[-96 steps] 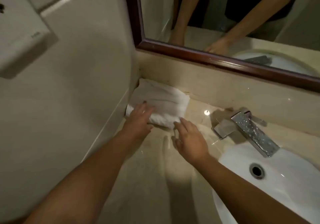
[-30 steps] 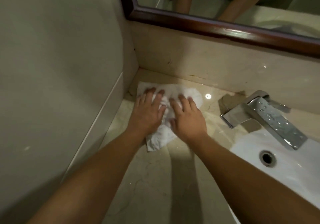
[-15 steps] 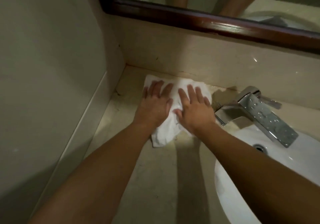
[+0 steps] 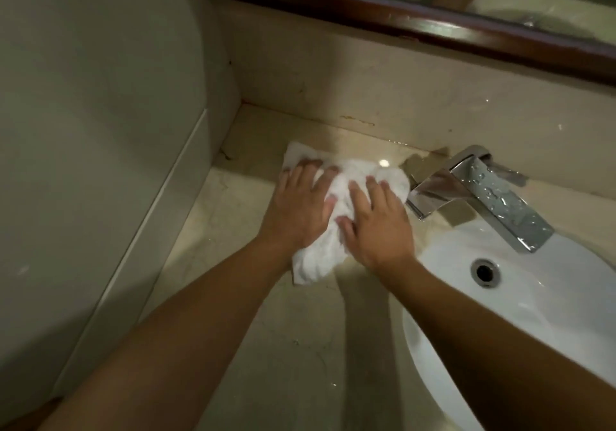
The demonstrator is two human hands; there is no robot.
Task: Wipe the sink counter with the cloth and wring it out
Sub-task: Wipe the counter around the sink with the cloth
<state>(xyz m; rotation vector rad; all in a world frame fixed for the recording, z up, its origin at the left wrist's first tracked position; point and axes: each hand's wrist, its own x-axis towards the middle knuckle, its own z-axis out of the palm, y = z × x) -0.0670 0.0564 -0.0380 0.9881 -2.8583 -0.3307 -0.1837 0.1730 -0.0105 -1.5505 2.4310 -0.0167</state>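
Both hands, left (image 4: 300, 210) and right (image 4: 375, 227), press flat on the cloth (image 4: 336, 190), gripping nothing. It sits just beside the tap (image 4: 480, 194) and could snag there.

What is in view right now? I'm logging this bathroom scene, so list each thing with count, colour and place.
cloth: one, white, crumpled on the counter under both hands, left of the faucet
counter: one, beige marble, runs from the side wall to the basin
faucet: one, chrome, wet with droplets, behind the basin
basin: one, white, right of the counter, overflow hole under the faucet
mirror: one, dark wood frame, above the backsplash
side wall: one, pale grey, at left
left hand: one, pressing flat on the cloth
right hand: one, pressing flat on the cloth
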